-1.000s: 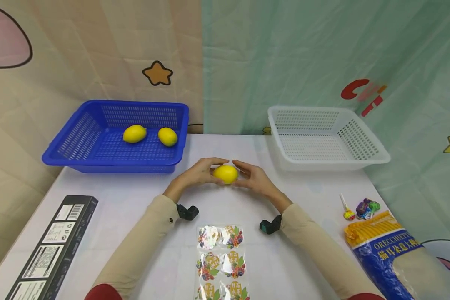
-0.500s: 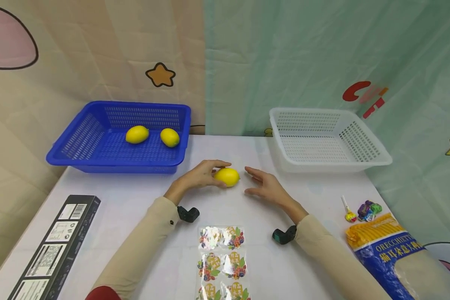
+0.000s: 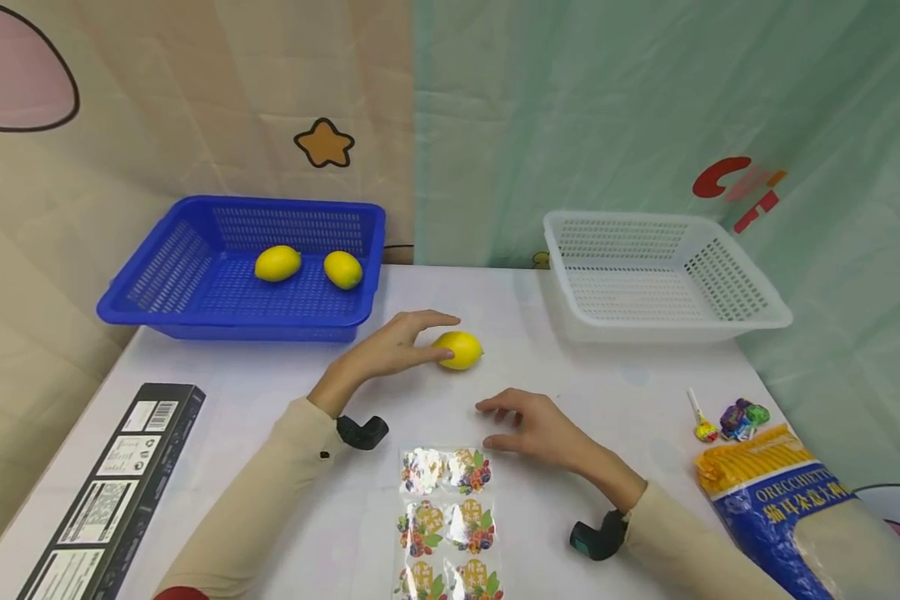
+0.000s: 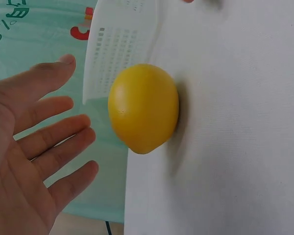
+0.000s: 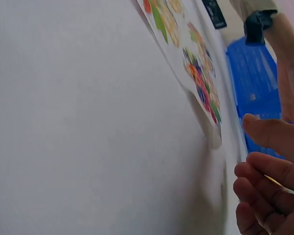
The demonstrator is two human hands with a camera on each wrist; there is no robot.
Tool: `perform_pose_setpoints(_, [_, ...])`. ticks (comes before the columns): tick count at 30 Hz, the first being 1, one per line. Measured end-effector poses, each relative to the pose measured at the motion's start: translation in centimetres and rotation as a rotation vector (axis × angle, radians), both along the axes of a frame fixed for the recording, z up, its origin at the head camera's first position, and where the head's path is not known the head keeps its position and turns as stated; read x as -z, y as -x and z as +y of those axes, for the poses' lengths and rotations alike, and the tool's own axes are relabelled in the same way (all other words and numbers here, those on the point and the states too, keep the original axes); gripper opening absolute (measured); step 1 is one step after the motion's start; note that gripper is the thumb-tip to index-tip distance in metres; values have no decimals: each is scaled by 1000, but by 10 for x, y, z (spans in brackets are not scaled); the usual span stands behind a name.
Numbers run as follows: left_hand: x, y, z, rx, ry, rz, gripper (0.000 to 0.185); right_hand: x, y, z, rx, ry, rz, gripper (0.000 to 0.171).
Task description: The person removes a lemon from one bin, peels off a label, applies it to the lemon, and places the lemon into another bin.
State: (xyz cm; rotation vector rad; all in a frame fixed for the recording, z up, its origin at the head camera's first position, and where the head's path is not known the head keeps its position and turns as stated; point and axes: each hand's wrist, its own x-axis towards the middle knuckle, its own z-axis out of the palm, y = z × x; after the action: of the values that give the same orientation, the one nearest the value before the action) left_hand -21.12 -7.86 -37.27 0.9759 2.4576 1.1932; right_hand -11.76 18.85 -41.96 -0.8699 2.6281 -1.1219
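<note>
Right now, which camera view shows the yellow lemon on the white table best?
The left wrist view: the yellow lemon fills the frame beside the left hand. The head view shows it small; the right wrist view misses it.

Smooth waxy-looking lemon [image 3: 458,349], matt white table [image 3: 270,392], perforated blue plastic basket [image 3: 157,275], glossy sticker sheet [image 3: 442,525].
</note>
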Motion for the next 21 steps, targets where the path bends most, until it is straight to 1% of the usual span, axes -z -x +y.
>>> perform_pose_setpoints(3, [-4,-5,-3,9,8,12,52,-1,-12,-7,-35,-71,16,46])
perform_pose_setpoints(7, [-8,-10,-7,32,9,35,49,-1,-24,-14,-52,-170,15,47])
perform_pose_setpoints(10, [-10,-13,-9,51,-3,43,45,1,-29,-17,-59,-195,2,43])
perform_pose_setpoints(13, [-10,-14,-11,55,-14,37,41,1,-31,-19,-55,-162,-40,40])
perform_pose_setpoints(15, [-9,-15,-12,48,-19,25,39,2,-30,-20,-47,-111,-91,41])
perform_pose_setpoints(21, [-8,-18,-16,55,-29,-5,32,-1,-27,-17,-24,102,-323,43])
